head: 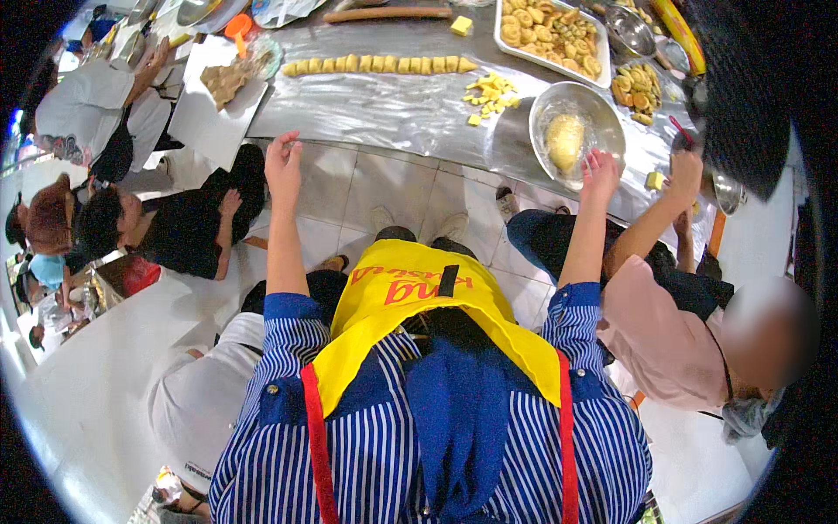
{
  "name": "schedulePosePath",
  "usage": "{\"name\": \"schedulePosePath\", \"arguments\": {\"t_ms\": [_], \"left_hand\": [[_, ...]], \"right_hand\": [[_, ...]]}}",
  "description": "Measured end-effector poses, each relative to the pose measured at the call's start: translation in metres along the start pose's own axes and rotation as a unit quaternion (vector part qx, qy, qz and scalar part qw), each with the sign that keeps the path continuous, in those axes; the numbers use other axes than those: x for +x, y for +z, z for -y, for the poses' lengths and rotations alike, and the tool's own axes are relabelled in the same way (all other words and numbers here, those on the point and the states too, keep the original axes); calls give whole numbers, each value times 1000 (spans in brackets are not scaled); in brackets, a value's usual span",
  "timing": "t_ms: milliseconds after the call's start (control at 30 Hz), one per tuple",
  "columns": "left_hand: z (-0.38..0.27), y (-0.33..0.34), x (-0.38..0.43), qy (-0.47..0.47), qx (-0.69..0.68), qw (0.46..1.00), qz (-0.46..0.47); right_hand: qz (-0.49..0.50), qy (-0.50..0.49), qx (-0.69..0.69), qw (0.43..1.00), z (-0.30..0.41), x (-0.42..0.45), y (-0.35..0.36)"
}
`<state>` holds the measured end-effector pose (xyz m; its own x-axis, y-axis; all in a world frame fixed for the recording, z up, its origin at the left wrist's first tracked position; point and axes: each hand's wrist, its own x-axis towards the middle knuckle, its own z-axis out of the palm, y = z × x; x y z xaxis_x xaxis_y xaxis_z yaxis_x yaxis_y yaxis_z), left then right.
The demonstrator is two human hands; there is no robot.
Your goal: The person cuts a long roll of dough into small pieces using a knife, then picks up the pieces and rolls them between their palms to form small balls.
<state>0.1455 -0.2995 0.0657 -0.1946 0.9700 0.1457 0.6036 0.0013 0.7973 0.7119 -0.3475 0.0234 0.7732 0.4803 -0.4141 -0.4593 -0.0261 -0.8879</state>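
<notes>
My left hand is raised at the near edge of the metal table, fingers apart and holding nothing. At the near rim of a steel bowl is my right hand; whether its fingertips pinch the clear plastic there cannot be told. A lump of yellow dough lies in the bowl with clear plastic about it. Across the table runs a row of cut dough pieces. Small yellow cubes are heaped left of the bowl.
A tray of shaped dough pieces stands behind the bowl, with a rolling pin and yellow block farther left. An orange scoop lies at the upper left. A co-worker's arm reaches in close on the right; other people stand left.
</notes>
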Motion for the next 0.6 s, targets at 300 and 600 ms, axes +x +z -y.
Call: {"name": "schedulePosePath", "arguments": {"t_ms": [300,600], "left_hand": [[72,-117,30,-91,-121,982,-110],[132,-229,54,-132,-190,930,-285]], "right_hand": [[173,6,-97,980,-33,-118,49],[207,13,-122,971,-18,-187,94]]}}
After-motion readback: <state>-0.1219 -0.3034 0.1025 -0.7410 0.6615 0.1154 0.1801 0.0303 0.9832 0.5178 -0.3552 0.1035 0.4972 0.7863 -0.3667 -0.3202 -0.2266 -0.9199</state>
